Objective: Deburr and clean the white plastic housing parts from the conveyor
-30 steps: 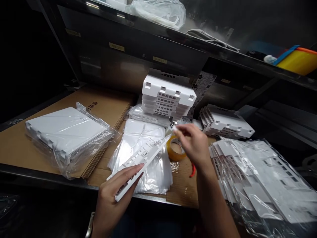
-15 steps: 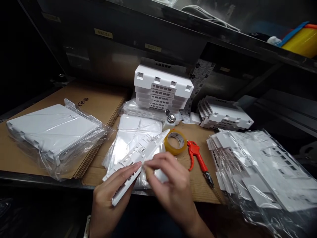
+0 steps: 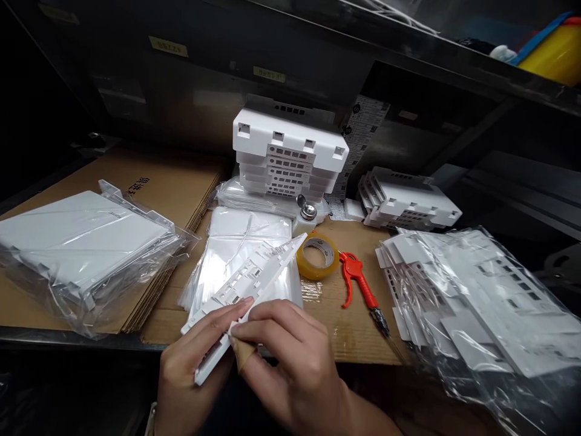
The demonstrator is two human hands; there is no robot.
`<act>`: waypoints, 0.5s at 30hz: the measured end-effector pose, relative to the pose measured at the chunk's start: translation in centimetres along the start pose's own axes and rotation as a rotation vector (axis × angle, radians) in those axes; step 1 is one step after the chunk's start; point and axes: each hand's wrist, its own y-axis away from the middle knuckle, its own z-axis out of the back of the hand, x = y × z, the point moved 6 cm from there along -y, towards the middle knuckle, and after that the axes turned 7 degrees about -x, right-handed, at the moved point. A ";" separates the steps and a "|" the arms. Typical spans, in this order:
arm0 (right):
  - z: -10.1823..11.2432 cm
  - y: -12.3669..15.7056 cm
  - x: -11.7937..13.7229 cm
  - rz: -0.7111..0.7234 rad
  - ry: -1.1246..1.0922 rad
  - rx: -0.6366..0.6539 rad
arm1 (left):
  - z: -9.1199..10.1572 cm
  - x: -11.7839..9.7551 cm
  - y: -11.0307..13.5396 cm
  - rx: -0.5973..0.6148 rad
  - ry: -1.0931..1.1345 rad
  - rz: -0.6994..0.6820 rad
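Observation:
My left hand (image 3: pixel 188 363) grips the near end of a white slotted plastic panel (image 3: pixel 254 278), which tilts up and away over a stack of clear bags (image 3: pixel 245 242). My right hand (image 3: pixel 290 357) is closed against the panel's near edge, its thumb and fingertips pinching there beside the left fingers; whether anything small lies between them is hidden. A roll of clear tape (image 3: pixel 318 255) and a red air-blow gun (image 3: pixel 361 289) lie on the cardboard just past the panel's far tip.
A stack of white panels (image 3: pixel 288 154) stands at the back, with a lower stack (image 3: pixel 408 206) to its right. Bagged panels (image 3: pixel 476 297) fill the right side. A bagged white part (image 3: pixel 82 242) rests on flattened cardboard (image 3: pixel 177 188) at the left. A dark shelf runs overhead.
My right hand came back from the far tip of the panel, near the tape roll, to the near edge beside my left hand. The view tilted downward.

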 end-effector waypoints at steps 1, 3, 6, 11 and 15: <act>-0.1 0.0 -0.1 0.005 -0.008 -0.003 | 0.0 0.0 0.0 0.000 -0.002 0.003; 1.0 -0.7 -2.2 -0.054 0.033 -0.074 | 0.1 0.0 0.0 -0.004 -0.028 0.002; 4.8 -2.6 -7.1 -0.192 0.212 -0.274 | 0.2 0.0 -0.2 0.018 -0.065 -0.017; 8.5 -2.8 -8.4 -0.342 0.161 -0.394 | 1.2 0.5 -1.2 0.101 -0.100 -0.123; 4.5 0.2 -5.6 -0.558 -0.326 -0.018 | 1.8 -0.3 -2.3 0.195 -0.192 -0.375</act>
